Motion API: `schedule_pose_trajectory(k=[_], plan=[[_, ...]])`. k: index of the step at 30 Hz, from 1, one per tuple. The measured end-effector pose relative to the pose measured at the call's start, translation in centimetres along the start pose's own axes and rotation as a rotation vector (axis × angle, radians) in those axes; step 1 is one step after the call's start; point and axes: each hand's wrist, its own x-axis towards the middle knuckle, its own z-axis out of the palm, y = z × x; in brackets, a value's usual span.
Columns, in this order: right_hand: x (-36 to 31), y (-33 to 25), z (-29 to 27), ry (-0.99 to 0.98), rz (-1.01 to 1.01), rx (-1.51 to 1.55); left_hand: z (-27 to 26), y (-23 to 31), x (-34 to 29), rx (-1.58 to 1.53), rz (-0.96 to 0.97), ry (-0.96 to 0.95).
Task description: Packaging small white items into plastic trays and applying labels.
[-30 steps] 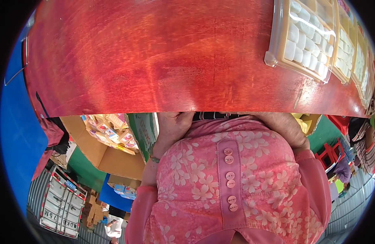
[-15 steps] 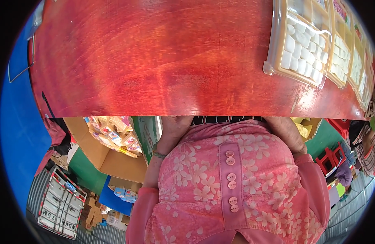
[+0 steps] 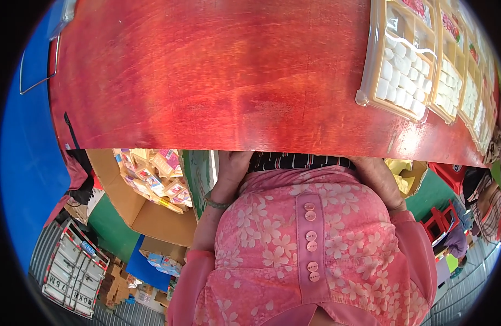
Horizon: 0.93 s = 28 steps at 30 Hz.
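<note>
My left hand (image 3: 235,162) reaches under the near edge of the red table (image 3: 223,81). Its back and wrist show below the edge, while the tabletop covers its fingers. My right forearm (image 3: 382,179) also runs under the table, and the hand at its end is hidden there. Whether either hand holds anything cannot be seen. Clear plastic trays (image 3: 401,81) with white, pillow-shaped pieces in their compartments stand in a row along the table's right side.
Left of my left arm, an open cardboard box (image 3: 166,220) contains many small packages. Behind my right arm another box holds yellow items (image 3: 405,176). Red stools (image 3: 440,220) stand at the right, near another person (image 3: 487,206). A blue surface (image 3: 30,141) lies far left.
The view has shifted a little, so the table's near edge sits higher. Slightly more of my left hand shows below it. Both arms stay under the table.
</note>
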Motion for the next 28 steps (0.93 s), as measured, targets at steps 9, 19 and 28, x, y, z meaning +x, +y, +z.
schedule_pose_trajectory(k=[9, 19, 28], plan=[[0.9, 0.9, 0.6, 0.031, -0.023, -0.227, -0.5, 1.8, 0.7, -0.886, -0.635, 0.049], [1.2, -0.4, 6.0, 0.116, -0.139, -0.951, 0.2, 0.4, -0.3, -0.154, -0.094, 0.054], [3.5, -0.5, 6.6, 0.023, -0.227, -1.843, 0.9, 1.8, 1.1, -0.890, -0.541, 0.205]])
